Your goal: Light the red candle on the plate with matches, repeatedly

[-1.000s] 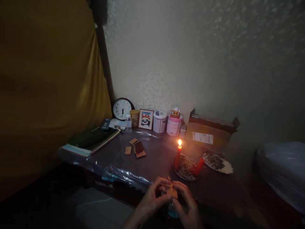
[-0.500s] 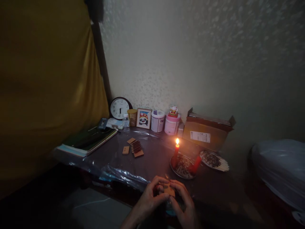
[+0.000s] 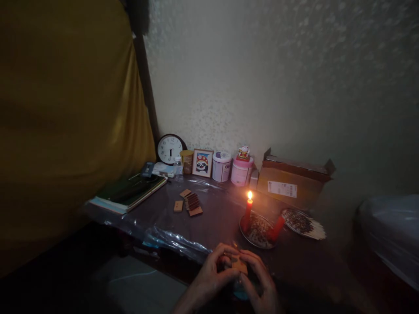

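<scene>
Between my two hands is a small tan matchbox (image 3: 239, 264), held over the table's front edge. My left hand (image 3: 216, 271) grips its left side with thumb and fingers. The right hand (image 3: 260, 279) pinches it from the other side. Beyond them, a lit red candle (image 3: 249, 211) stands upright on a metal plate (image 3: 244, 235) strewn with dark burnt bits. An unlit red candle (image 3: 277, 227) leans at that plate's right side. A second plate (image 3: 296, 218) holds burnt matchsticks and pale ones. More matchboxes (image 3: 193, 202) lie at the middle left, several in a fanned row.
Along the wall stand a clock (image 3: 170, 149), a framed panda picture (image 3: 202, 163), a white tub (image 3: 221, 166), a pink-lidded tub (image 3: 242, 172) with a figurine, and a cardboard box (image 3: 291, 185). Books (image 3: 131, 194) lie left, near a yellow curtain (image 3: 75, 109). Clear plastic (image 3: 176, 242) covers the table edge.
The camera view has turned slightly left, so everything sits a little further right. Both hands keep their hold on the matchbox, with hardly any change in their grip.
</scene>
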Available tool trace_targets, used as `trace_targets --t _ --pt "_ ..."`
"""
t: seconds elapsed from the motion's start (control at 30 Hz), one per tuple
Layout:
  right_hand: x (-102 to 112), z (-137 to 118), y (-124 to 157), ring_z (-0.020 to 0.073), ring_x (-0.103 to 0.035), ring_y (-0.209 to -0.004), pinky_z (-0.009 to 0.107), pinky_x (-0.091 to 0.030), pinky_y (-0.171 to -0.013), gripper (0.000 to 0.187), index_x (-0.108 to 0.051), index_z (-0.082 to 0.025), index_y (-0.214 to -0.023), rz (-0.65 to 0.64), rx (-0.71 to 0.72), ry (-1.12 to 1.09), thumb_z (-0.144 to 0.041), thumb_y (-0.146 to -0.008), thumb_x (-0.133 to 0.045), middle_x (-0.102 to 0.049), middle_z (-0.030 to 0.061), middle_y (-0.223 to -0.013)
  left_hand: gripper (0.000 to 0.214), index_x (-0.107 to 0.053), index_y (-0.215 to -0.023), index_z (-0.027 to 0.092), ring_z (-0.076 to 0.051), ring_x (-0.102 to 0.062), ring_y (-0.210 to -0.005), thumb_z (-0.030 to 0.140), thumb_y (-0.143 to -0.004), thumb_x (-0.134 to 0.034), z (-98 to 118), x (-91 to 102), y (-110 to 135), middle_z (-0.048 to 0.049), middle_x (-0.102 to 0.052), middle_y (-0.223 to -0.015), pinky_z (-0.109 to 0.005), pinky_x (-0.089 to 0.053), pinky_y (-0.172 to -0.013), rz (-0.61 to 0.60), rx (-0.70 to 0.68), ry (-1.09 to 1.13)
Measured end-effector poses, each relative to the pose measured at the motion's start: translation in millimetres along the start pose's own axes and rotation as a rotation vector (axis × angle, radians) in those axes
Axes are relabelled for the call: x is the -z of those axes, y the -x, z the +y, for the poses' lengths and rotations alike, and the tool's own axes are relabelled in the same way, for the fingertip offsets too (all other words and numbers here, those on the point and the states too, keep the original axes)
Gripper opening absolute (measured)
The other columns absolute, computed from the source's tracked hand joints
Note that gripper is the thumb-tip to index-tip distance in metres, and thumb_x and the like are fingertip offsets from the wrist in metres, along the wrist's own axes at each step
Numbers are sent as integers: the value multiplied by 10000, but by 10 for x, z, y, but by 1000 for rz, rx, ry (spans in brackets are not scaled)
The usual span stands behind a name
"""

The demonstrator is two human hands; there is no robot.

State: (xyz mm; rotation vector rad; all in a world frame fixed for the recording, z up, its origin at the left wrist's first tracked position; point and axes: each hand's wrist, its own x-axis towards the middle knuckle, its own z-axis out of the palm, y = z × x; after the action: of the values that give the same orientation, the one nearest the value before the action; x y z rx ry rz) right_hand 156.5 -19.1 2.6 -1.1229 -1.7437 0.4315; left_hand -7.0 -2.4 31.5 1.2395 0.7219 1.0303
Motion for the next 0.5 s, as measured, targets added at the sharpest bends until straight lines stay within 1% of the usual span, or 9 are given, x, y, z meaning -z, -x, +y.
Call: trace_targets --t 0.2,0.37,0.5 --pt "20 -37 -4 204 -606 -1029 247 -503 -869 225 -602 -236 -1019 7 -18 14 -271 -798 -583 -624 54 -1099 301 -592 -916 163 -90 -381 -604 272 -657 -700 0 -6 1 48 -446 -667 -217 -296 -564 -3 2 9" --pt "10 8 18 198 -617 -1008 235 -507 -855 228 -611 -234 -1007 27 -10 13 -275 -783 -606 -632 56 -1083 321 -578 -925 164 -86 -383 -592 298 -660 -699 -55 7 -9 48 -451 -658 -218 -287 -551 -27 2 46" --pt "-49 58 52 197 -619 -990 230 -508 -842 223 -623 -233 -984 109 -6 -28 -315 -778 -613 -632 56 -1070 327 -576 -917 162 -86 -382 -592 306 -655 -707 -62 5 -11 49 -454 -647 -217 -286 -549 -30 -1 40"
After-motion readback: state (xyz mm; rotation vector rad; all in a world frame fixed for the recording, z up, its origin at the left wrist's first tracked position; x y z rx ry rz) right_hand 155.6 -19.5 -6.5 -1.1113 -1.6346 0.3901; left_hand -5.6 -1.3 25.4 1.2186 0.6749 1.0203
